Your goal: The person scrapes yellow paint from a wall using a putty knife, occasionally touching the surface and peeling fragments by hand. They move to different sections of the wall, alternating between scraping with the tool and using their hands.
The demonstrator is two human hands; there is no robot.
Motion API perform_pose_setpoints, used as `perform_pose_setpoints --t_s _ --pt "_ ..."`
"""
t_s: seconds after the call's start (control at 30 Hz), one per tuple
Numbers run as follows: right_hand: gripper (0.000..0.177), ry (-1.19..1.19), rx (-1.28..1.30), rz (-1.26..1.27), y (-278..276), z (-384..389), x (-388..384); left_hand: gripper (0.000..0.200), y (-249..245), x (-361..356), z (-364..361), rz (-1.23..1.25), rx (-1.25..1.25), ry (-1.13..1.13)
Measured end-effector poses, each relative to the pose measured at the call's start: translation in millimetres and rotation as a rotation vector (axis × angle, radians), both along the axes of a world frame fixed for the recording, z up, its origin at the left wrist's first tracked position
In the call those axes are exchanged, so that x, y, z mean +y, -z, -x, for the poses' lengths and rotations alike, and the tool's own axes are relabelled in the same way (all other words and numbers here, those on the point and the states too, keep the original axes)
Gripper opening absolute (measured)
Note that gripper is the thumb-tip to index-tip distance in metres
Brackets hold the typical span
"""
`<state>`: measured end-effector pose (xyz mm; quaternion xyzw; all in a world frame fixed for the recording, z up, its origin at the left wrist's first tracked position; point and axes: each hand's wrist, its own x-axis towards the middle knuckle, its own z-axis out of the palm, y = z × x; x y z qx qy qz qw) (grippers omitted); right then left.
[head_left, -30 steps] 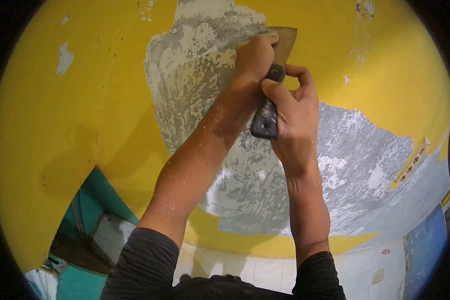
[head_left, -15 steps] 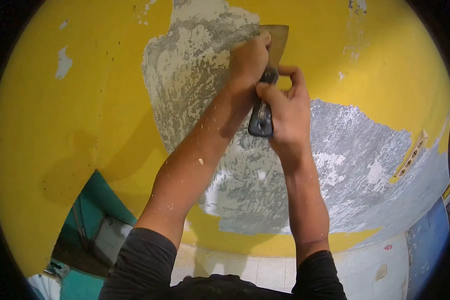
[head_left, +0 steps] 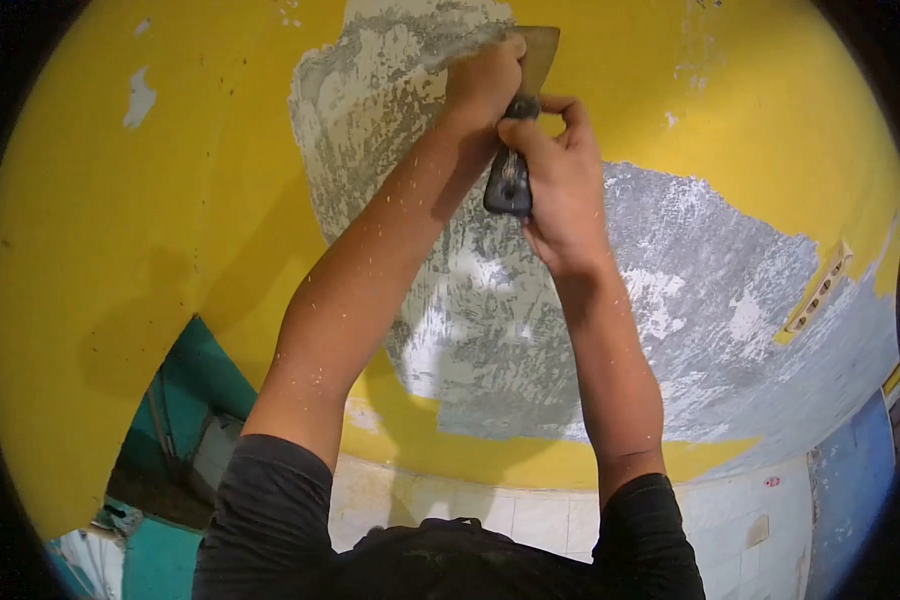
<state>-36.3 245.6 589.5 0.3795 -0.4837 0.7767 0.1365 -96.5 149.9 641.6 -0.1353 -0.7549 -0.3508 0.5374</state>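
A scraper with a black handle (head_left: 509,188) and a wide metal blade (head_left: 540,58) lies against the wall at the edge of the yellow paint (head_left: 650,90). My right hand (head_left: 562,180) is wrapped round the handle, its thumb on top. Fingers of my left hand (head_left: 488,80) are closed at the side of the blade, pressing on it. Around both hands the wall shows a large bare patch (head_left: 510,330) of grey and whitish plaster. Small flakes dot both forearms.
A long socket strip (head_left: 818,300) is fixed on the wall at the right. Lower left, a green surface (head_left: 160,560) borders a dark opening. White tiles (head_left: 540,520) run along the bottom, and a blue panel (head_left: 855,480) stands at the lower right.
Both hands and the scraper have moved up and slightly left in the view. The wall patch and tiles also appear a little higher. The grip looks the same.
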Motion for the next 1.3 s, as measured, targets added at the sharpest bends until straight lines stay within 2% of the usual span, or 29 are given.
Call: perform_pose_setpoints --t_s 0.13,0.17,0.2,0.33,0.4,0.43,0.47,0.5,0.57,0.6,0.67,0.73,0.8,0.83,0.93,0.97,1.0,1.07,1.1,1.13,1.2,1.23,1.27,1.3 --pt "0.035 -0.021 0.010 0.060 -17 -5 -2 0.024 -16 5 4 -0.126 -0.030 0.081" --pt "0.035 -0.005 0.037 0.036 -22 -2 -2 0.030 -27 0 15 -0.262 -0.129 0.339" --pt "0.035 0.012 0.034 0.034 -20 -1 -1 0.030 -22 1 25 -0.263 -0.134 0.356" --pt "0.033 0.079 0.054 -0.027 -3 7 2 0.036 -9 3 5 -0.211 -0.160 0.167" --pt "0.032 0.183 0.085 -0.061 -9 12 3 0.039 -10 6 9 -0.170 0.010 0.109" --pt "0.034 0.170 0.070 -0.056 -21 12 3 0.043 -22 5 25 -0.294 -0.038 0.275" --pt "0.034 0.177 0.066 -0.053 -29 10 2 0.043 -27 9 25 -0.291 -0.042 0.282" --pt "0.030 0.099 0.071 -0.012 -35 7 -1 0.043 -33 12 24 -0.495 -0.126 0.472" --pt "0.027 0.026 0.066 0.016 -36 8 -1 0.043 -38 11 -5 -0.630 -0.288 0.574" --pt "0.027 0.021 0.062 0.013 -26 8 2 0.043 -28 9 -4 -0.634 -0.289 0.569" --pt "0.026 0.161 0.066 -0.183 -15 7 7 0.041 -12 3 10 -0.348 -0.074 0.156" --pt "0.026 0.067 0.068 -0.124 -22 4 3 0.042 -23 -2 23 -0.395 -0.065 0.214" --pt "0.030 -0.086 0.072 0.048 -39 0 -1 0.043 -40 -4 26 -0.649 -0.249 0.508" --pt "0.030 -0.088 0.081 0.050 -40 1 -3 0.042 -39 0 13 -0.737 -0.234 0.651" --pt "0.028 0.050 0.078 -0.069 -16 9 -3 0.040 -17 0 16 -0.697 -0.162 0.515" --pt "0.029 -0.020 0.075 -0.053 -11 9 -2 0.037 -12 -10 16 -0.168 -0.039 0.019" --pt "0.029 -0.021 0.088 -0.050 -16 12 -2 0.037 -19 -13 20 -0.166 -0.026 0.019" --pt "0.029 0.038 0.133 -0.059 -32 11 -4 0.036 -34 -9 14 -0.601 -0.243 0.514" --pt "0.029 0.036 0.135 -0.056 -38 9 -6 0.037 -37 -6 11 -0.788 -0.249 0.743" --pt "0.028 0.057 0.125 -0.048 -42 6 -11 0.037 -39 -9 10 -0.785 -0.247 0.737" --pt "0.027 0.072 0.094 -0.053 -33 4 -12 0.038 -32 -13 5 -0.649 -0.297 0.569" --pt "0.030 0.066 0.082 -0.066 -23 8 -8 0.040 -26 -16 22 -0.640 -0.262 0.476" --pt "0.033 0.061 0.083 -0.078 -23 9 -5 0.040 -27 -16 26 -0.638 -0.250 0.476" --pt "0.033 0.056 0.101 -0.075 -30 10 -3 0.041 -33 -16 29 -0.422 -0.148 0.280"
